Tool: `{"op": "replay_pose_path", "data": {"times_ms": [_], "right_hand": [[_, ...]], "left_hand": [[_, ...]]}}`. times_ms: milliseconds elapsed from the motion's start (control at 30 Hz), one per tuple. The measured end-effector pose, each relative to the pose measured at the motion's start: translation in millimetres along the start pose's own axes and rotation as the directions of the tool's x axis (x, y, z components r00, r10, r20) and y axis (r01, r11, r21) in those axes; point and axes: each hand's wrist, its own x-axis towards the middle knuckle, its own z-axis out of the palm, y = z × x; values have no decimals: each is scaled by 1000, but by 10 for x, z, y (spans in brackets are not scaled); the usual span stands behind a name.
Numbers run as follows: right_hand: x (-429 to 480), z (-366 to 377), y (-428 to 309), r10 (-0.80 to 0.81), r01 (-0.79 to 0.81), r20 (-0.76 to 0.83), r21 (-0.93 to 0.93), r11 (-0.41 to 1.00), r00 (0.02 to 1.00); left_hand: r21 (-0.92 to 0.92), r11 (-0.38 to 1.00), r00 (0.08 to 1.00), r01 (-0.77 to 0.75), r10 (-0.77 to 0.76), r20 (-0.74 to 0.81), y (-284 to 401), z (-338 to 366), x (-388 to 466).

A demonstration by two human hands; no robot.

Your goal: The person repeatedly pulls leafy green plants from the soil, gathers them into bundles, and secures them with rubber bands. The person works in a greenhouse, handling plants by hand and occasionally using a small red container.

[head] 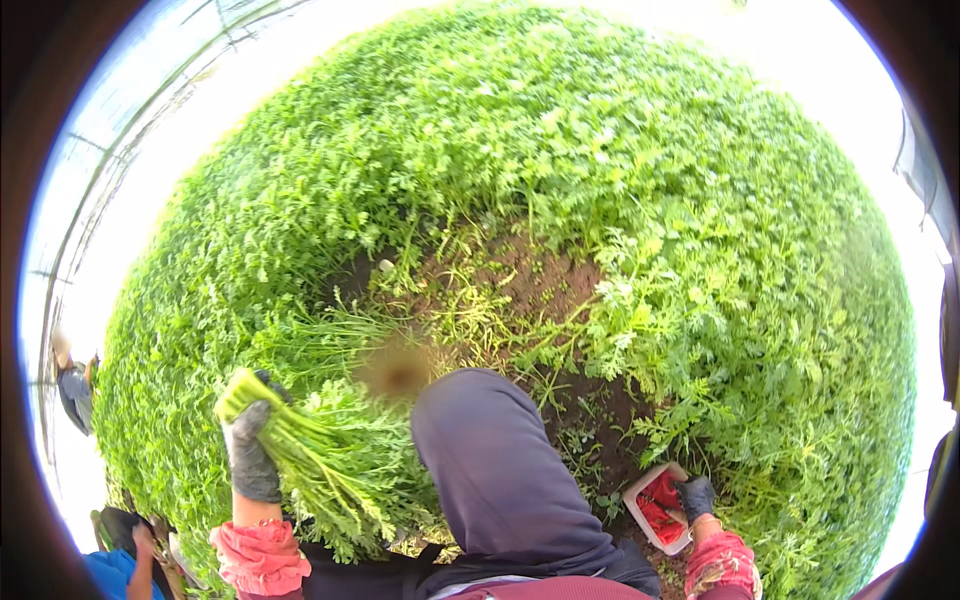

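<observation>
My left hand (255,442), in a dark glove, is closed around a thick bunch of leafy green stems (307,450). The pale cut ends point up to the left and the leaves hang down to the right. At the lower right, my right hand (696,496), also gloved, reaches over the edge of a white plastic tub (636,501) that holds red ties or strips (663,507). Its fingers are partly hidden, so whether they grip anything does not show.
Dense leafy crop (525,112) surrounds a patch of bare soil (551,277) with scattered stems. My bent knee (487,450) stands in the middle. A person (76,390) is at the far left, another person (124,570) at the lower left.
</observation>
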Motion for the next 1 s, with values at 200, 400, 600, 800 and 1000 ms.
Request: {"op": "replay_pose_path", "data": {"times_ms": [200,400,600,800,1000], "right_hand": [[-158,37,203,-53,41,29,319,947,998],[-318,-280,46,-194,140,-56,-503,853,979],[-919,-737,-860,-267,185,-109,-478,859,958],[-2204,-1354,-3175,-821,915,-508,-141,378,260],[-3580,-831,-4739,-945,941,-14,-98,-324,-326]], "left_hand": [[-146,989,994,31,-15,111,29,101,-40],[-262,959,959,107,-30,281,-68,-9,-23],[-228,964,959,134,-69,274,1,-83,-150],[-233,960,843,152,-3,538,277,37,-350],[-358,909,812,212,40,582,371,55,-434]]}}
